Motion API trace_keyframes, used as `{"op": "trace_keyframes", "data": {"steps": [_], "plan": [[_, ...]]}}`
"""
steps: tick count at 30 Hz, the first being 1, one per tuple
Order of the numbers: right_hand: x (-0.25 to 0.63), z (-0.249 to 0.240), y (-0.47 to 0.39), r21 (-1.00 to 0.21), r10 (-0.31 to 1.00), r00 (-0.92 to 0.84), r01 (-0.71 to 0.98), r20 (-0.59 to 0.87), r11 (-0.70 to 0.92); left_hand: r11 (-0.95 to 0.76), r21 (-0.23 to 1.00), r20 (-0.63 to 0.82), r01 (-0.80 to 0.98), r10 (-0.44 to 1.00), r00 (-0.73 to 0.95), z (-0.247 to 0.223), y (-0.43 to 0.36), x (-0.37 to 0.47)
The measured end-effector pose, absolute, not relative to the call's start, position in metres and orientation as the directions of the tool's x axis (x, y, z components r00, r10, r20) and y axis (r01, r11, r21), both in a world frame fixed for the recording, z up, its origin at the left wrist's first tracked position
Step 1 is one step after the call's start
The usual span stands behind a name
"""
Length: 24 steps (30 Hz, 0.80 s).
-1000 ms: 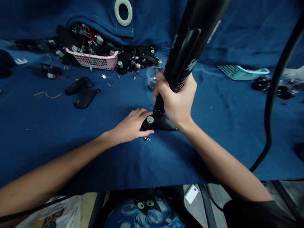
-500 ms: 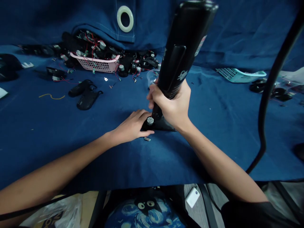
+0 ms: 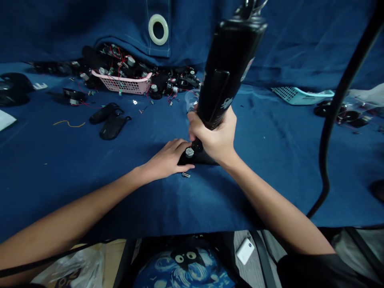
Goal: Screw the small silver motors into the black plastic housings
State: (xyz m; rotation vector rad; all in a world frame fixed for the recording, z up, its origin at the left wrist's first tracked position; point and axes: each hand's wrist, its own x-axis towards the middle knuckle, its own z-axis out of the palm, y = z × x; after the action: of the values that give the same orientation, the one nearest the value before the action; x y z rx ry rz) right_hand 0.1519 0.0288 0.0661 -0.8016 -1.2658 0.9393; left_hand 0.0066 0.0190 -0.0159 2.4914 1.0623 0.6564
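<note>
My right hand [image 3: 214, 132] is wrapped round the lower part of a black cylindrical power tool [image 3: 228, 68], which stands nearly upright with its lower end over a black part [image 3: 207, 157] on the blue cloth. Beside the tool's lower end, a round silvery motor [image 3: 189, 152] sits on the black part. My left hand [image 3: 169, 160] holds the left end of this part between thumb and fingers. Just below my left thumb lies a small metallic piece [image 3: 186, 175]. The contact between tool tip and part is hard to make out.
Behind are a pink basket [image 3: 126, 86] of wired parts, a clear cup [image 3: 191, 100] and a teal basket [image 3: 303, 97]. Two black shells [image 3: 112, 124] and a yellow wire [image 3: 69, 123] lie left. A thick black cable [image 3: 327, 152] hangs at the right.
The view has shifted slightly. The tool and my right hand have moved a little left, and the tool's top sits lower in view. My left hand keeps its hold on the black part.
</note>
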Motion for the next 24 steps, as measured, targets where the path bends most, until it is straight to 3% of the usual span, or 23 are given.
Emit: {"op": "trace_keyframes", "data": {"steps": [11,21,24], "plan": [[0.151,0.067,0.029,-0.868,0.870,0.035,-0.064,0.491,0.493,-0.623,0.519,0.214,0.586,0.758,0.616,-0.014,0.023,0.006],[0.159,0.052,0.044,-0.734,0.743,-0.075,0.116,0.665,0.669,-0.604,0.495,0.098,0.625,0.753,0.651,-0.006,0.030,0.008],[0.159,0.052,0.044,-0.728,0.735,-0.074,0.108,0.674,0.677,-0.557,0.570,0.042,0.604,0.754,0.656,0.000,0.029,0.001]]}}
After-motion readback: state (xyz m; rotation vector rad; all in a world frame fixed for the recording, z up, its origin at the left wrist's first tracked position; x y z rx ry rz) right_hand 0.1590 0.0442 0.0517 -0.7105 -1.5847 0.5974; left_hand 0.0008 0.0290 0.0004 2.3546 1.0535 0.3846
